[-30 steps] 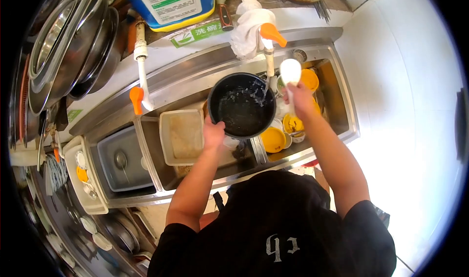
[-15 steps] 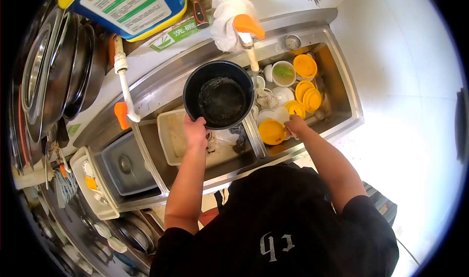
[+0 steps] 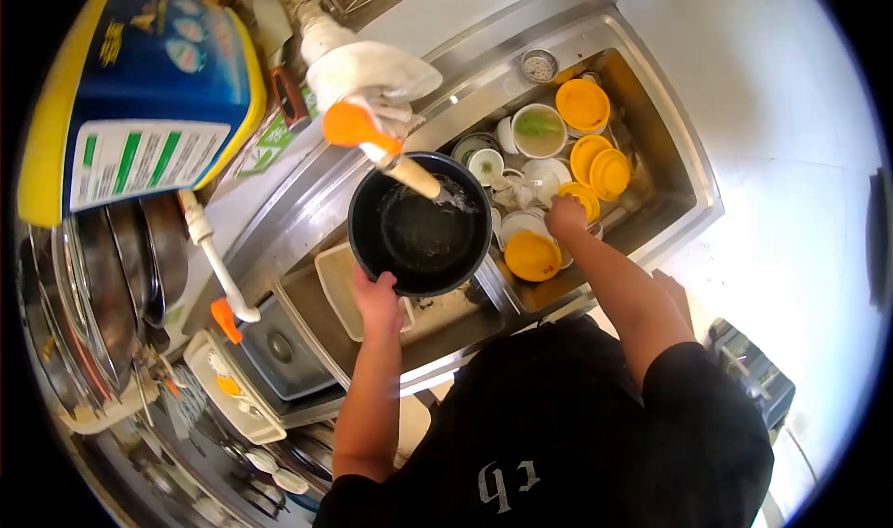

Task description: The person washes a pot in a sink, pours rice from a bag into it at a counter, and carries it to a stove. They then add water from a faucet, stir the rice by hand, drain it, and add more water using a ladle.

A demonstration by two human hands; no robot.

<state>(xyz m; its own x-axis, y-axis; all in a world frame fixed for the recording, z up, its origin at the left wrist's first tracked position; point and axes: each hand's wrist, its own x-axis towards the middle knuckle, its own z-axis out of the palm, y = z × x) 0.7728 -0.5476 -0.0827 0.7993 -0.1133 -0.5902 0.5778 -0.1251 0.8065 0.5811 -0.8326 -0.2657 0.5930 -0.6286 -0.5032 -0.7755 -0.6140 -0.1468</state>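
Observation:
My left hand (image 3: 379, 301) is closed on the near rim of a black round pot (image 3: 420, 235), which is over the divider and the middle basin. A little liquid shows in its bottom, and the tip of a tap (image 3: 409, 170) with an orange handle hangs above its opening. My right hand (image 3: 566, 219) reaches into the right basin with curled fingers against a small yellow dish (image 3: 581, 198); what the fingertips grip is hidden. Nearest to it is another yellow dish (image 3: 532, 255). White bowls and cups crowd beside it, one cup (image 3: 539, 133) holding cloudy liquid with green bits.
Several yellow dishes (image 3: 583, 106) line the basin's far right. A pale tub (image 3: 339, 286) stands in the middle basin, and a grey tub (image 3: 288, 347) further left. Behind the sink are a large blue detergent jug (image 3: 158, 91) and a second tap (image 3: 219, 267). Stacked pans (image 3: 98, 286) stand left.
The view has turned and shifted. The pot is now beneath the tap's tip. My right hand has moved from beside the nearer yellow dish to the small one beyond it.

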